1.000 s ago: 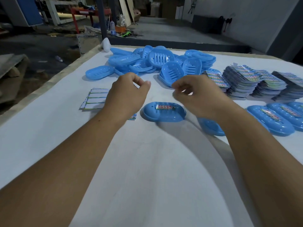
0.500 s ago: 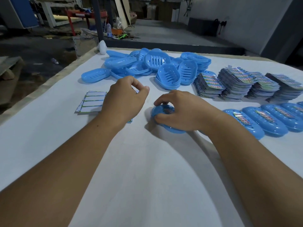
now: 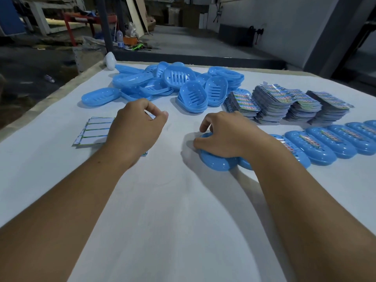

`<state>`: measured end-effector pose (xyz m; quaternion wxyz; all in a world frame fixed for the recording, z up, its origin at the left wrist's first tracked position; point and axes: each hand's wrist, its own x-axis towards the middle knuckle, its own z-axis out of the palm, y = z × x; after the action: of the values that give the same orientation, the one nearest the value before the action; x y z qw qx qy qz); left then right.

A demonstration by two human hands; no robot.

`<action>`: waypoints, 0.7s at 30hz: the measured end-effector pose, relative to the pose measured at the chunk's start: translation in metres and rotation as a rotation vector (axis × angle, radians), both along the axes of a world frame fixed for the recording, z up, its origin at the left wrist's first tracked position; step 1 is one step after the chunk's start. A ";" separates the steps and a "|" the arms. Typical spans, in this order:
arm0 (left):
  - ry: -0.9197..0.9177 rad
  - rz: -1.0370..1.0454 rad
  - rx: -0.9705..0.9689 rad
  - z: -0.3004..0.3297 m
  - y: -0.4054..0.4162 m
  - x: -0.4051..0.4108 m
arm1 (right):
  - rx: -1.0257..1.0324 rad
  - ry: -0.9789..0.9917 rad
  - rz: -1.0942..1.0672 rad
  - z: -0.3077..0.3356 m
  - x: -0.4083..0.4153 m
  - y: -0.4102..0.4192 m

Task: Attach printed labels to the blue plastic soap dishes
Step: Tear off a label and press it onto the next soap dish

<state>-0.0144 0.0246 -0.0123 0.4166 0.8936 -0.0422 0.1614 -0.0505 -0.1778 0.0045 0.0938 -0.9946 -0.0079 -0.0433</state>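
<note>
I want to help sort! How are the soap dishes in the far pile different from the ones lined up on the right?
The far pile is jumbled and tilted, without labels; its slotted insides show. The row on the right lies neatly side by side, domed side up, each with a colourful label. Both are blue plastic.

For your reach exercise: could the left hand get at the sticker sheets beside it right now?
Probably yes: the left hand holds nothing and hovers over the sticker sheets, with nothing lying between them.

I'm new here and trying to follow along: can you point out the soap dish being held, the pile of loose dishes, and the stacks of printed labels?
Held soap dish (image 3: 217,162): head view, its near rim below the right hand.
Pile of loose dishes (image 3: 177,77): head view, slotted dish on top.
Label stacks (image 3: 272,106): head view, side of one stack.
</note>
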 end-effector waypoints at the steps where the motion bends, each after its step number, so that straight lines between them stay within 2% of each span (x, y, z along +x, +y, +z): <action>1: 0.002 -0.001 0.001 0.000 0.000 0.000 | 0.016 0.013 -0.002 0.001 0.000 -0.001; 15: 0.003 -0.017 0.026 -0.001 0.003 0.002 | 0.218 0.125 -0.026 0.013 -0.006 -0.032; 21: 0.006 -0.007 0.036 0.000 0.002 0.000 | 0.225 0.105 -0.012 0.012 -0.004 -0.034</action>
<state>-0.0139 0.0262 -0.0120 0.4010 0.9014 -0.0468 0.1566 -0.0544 -0.2119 0.0162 0.2049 -0.9787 0.0080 0.0074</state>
